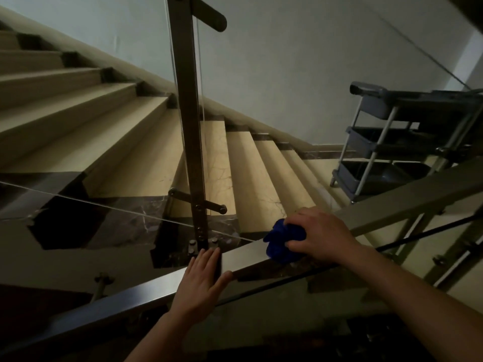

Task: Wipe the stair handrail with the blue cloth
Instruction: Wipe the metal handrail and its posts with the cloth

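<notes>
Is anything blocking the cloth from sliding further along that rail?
Toward the cart, nothing visible: the handrail runs bare beyond the blue cloth under the right hand. The other way, the left hand lies flat on the rail.

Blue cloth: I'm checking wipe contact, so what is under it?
The blue cloth lies bunched on the metal handrail, pressed down by the right hand. The rail surface directly beneath is covered. The left hand rests flat on the rail nearby.

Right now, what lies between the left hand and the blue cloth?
In the head view, only a bare stretch of the handrail separates the left hand from the blue cloth.
</notes>
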